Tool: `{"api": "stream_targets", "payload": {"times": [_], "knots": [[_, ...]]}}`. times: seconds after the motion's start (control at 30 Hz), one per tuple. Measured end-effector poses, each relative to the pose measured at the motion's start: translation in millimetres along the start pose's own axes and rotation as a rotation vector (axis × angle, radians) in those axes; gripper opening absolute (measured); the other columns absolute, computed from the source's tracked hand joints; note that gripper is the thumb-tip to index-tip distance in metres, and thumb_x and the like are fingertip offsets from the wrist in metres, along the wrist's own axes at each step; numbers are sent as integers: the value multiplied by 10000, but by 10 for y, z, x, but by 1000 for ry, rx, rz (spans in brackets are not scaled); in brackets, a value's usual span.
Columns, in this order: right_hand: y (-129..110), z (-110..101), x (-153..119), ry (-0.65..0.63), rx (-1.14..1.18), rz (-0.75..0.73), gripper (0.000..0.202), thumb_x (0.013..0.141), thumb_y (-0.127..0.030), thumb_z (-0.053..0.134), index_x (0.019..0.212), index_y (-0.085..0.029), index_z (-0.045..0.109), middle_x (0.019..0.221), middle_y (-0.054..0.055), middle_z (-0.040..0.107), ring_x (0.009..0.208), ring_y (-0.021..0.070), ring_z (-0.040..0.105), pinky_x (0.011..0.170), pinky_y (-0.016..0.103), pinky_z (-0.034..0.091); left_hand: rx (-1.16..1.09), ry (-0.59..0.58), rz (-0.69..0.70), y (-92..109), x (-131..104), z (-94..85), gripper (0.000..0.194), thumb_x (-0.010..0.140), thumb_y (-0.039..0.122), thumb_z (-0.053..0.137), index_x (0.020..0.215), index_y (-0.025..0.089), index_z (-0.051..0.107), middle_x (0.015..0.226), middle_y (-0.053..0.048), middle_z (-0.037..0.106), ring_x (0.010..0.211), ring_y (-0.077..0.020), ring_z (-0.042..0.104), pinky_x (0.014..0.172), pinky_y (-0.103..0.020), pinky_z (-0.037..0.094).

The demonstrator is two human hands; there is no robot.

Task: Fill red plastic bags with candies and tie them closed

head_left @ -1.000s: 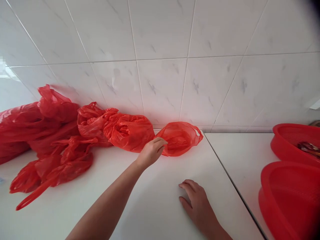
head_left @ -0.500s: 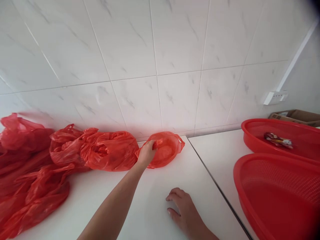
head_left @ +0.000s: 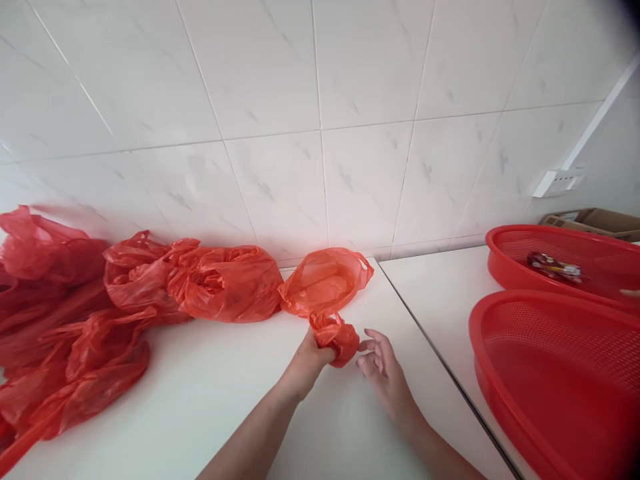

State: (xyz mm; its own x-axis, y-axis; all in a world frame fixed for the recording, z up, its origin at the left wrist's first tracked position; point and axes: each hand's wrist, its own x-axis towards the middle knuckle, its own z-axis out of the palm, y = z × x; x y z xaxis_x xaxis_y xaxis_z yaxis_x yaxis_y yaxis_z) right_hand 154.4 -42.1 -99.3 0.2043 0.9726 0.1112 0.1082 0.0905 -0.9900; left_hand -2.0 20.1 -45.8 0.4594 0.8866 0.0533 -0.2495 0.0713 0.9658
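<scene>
Clamping a crumpled red bag (head_left: 344, 347) between thumb and fingers, the left hand (head_left: 304, 368) hovers above the table (head_left: 225, 400); the right hand (head_left: 393, 383), fingers slightly apart, is just beside it. Pinched hard, the thin plastic could tear; held loosely, it could slip.

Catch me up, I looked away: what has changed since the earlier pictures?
The left hand has drawn back from the open red plastic bag with a small crumpled red plastic bundle in its grip. The right hand has moved in beside the bundle. The red plastic baskets and bulky red plastic bags stayed put.
</scene>
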Motion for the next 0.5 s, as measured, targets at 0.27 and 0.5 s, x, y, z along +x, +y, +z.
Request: {"api": "stream_targets", "payload": {"times": [0.27, 0.5], "knots": [[-231, 245, 120, -13, 85, 96, 100, 706, -244, 611, 693, -206, 520, 747, -5, 615, 722, 172, 584, 672, 287, 464, -67, 124, -55, -198, -273, -177, 342, 707, 270, 758, 1024, 192, 657, 1012, -87, 671, 917, -243, 640, 836, -363, 488], [-67, -5, 262, 227, 195, 146, 154, 655, -195, 572, 654, -211, 419, 862, 7, 599, 783, 154, 568, 679, 266, 454, -272, 417, -11, -384, -96, -428, 208, 792, 363, 673, 881, 176, 658, 970, -60, 657, 895, -193, 630, 778, -326, 515]]}}
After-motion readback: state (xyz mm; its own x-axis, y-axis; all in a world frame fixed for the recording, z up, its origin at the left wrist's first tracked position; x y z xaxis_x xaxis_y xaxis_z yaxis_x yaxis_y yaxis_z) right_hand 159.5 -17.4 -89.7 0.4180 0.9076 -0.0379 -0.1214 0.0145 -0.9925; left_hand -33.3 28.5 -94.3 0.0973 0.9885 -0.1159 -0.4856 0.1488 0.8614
